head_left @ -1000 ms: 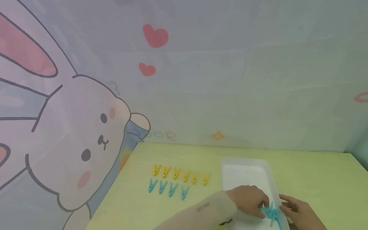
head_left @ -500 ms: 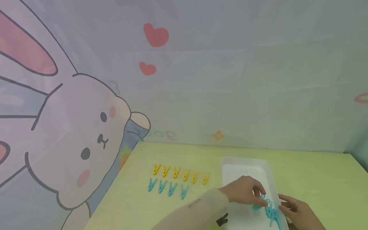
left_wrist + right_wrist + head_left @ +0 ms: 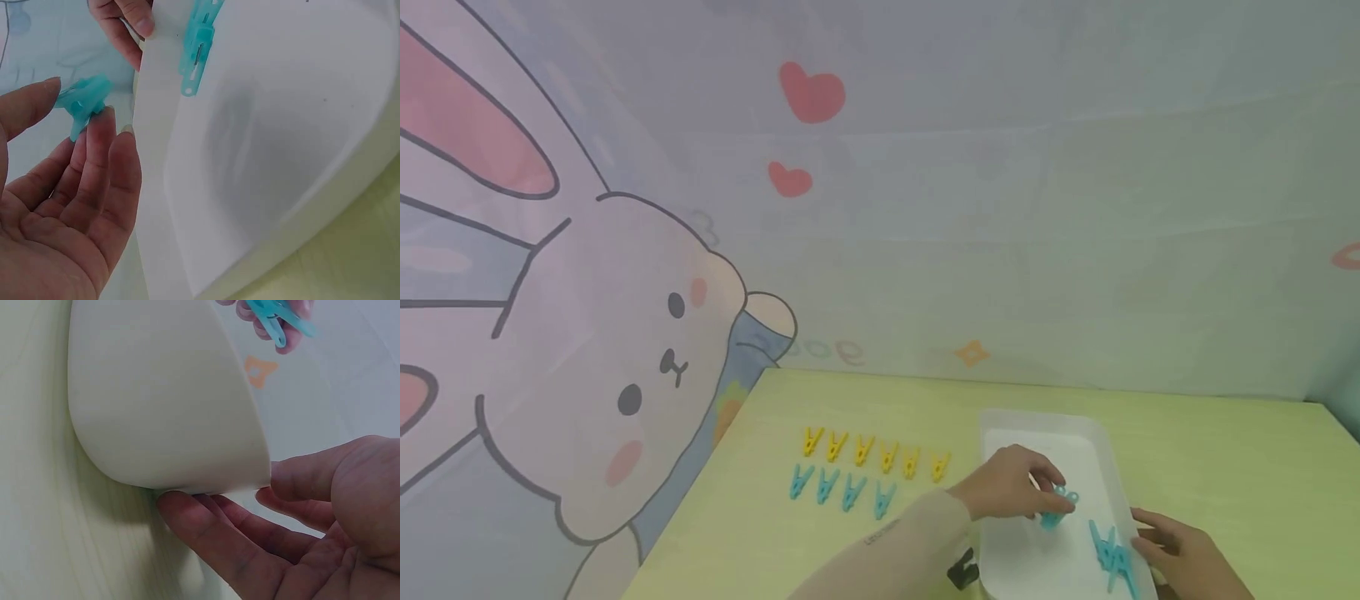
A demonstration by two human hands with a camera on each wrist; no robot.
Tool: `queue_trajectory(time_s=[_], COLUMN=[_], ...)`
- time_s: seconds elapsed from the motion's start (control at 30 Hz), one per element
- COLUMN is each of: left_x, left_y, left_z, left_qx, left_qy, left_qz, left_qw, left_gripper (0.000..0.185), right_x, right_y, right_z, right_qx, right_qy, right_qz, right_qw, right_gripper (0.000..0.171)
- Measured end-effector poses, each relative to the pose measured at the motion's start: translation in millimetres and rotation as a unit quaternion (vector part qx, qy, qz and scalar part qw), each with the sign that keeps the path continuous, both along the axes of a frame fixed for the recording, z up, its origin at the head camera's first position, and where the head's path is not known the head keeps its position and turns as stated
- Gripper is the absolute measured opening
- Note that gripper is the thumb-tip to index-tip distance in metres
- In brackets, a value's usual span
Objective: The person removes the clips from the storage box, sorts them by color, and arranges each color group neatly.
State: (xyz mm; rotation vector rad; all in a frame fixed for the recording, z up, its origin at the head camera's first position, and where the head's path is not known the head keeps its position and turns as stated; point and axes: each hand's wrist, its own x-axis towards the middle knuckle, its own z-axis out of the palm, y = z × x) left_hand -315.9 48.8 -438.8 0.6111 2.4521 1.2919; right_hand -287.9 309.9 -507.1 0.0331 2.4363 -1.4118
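My left hand pinches a blue clothespin above the white tray. In the left wrist view, the thumb and fingertips grip this clothespin. My right hand holds the tray's right side. In the right wrist view, its thumb meets the rim and its other fingers lie against the outer wall. More blue clothespins lie close together inside the tray along its right wall; their exact number is hard to tell.
Left of the tray, a row of several yellow clothespins lies on the light green table. A row of several blue clothespins lies in front of it. A printed cloth with a rabbit and hearts hangs behind the table.
My left hand has lifted a blue clothespin from beside the others at the tray's right wall and moved it left and away from me. The right hand stays at the tray.
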Motion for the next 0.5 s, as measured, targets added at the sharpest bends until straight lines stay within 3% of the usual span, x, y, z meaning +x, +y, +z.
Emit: queue_trajectory(time_s=[0.17,0.37,0.5], left_x=[-2.3,-2.9,-4.3], left_y=[-10,-28,-44], left_z=[-5.2,-6.4,-11.4], left_qx=[0.048,0.116,0.127], left_qy=[-0.018,-0.037,-0.034], left_qz=[0.037,0.057,0.066], left_qw=[0.9980,0.9909,0.9891], left_gripper=[0.026,0.026,0.027], right_x=[-0.3,2.0,3.2], right_y=[0,-1,-1], right_z=[0.6,1.6,3.1], right_qx=[0.003,-0.005,-0.008], right_qy=[-0.001,0.005,0.008], right_qz=[-0.009,-0.007,-0.004], right_qw=[1.000,1.000,1.000], right_gripper=[0.063,0.060,0.060])
